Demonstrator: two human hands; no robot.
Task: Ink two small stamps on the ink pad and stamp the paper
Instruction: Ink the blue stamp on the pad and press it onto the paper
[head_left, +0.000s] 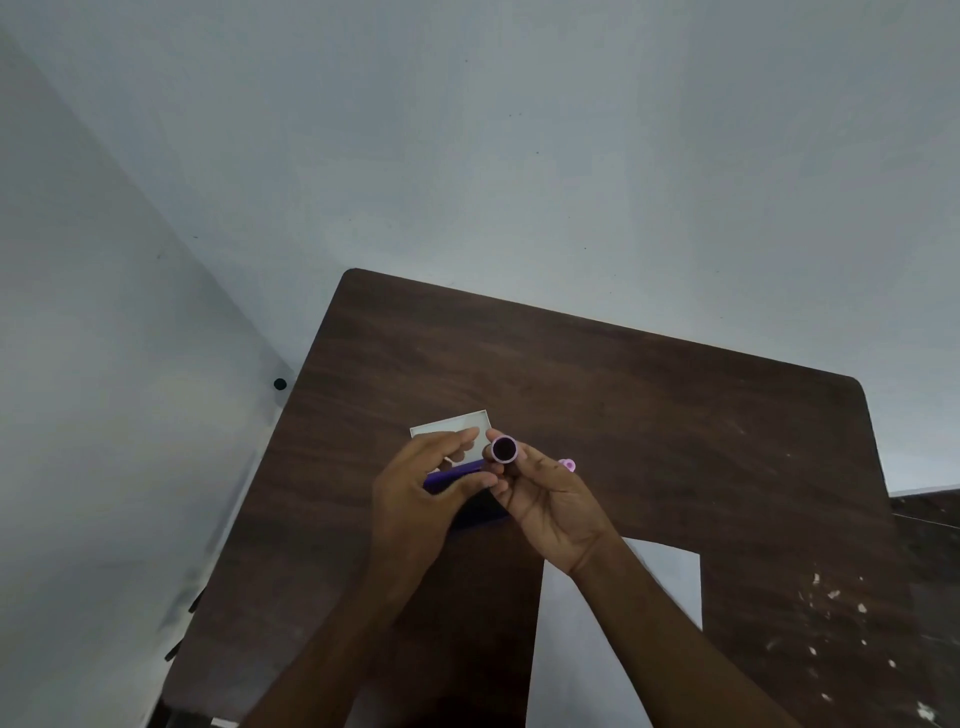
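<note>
From the head camera, a dark brown wood-grain table (649, 415) with rounded corners stands against pale grey-white walls (467, 130). Both bare hands meet above the middle of the table, nearer its left edge than its right.

The right hand (545, 499) is turned palm-up, and its fingertips pinch a small round pink-rimmed stamp (504, 449), held so that its dark, inked-looking face points up toward the camera. The left hand (415, 493) is curled beside it, its fingers bent and its thumb reaching toward the stamp; I cannot tell whether it touches the stamp or grips anything.

Beneath and between the hands lies a purple ink pad case (449, 477), mostly hidden by the left hand, with a darker part showing under the palms. Just beyond the fingers, toward the far edge, rests a small white square lid or tray (441, 423), partly covered by the left fingers. A second small pink stamp (568, 464) lies on the table just right of the right hand's fingers.

A white sheet of paper (670, 582) lies at the near edge, under the right forearm, which crosses it. Pale chipped spots (831, 597) mark the table surface near the near right corner.
</note>
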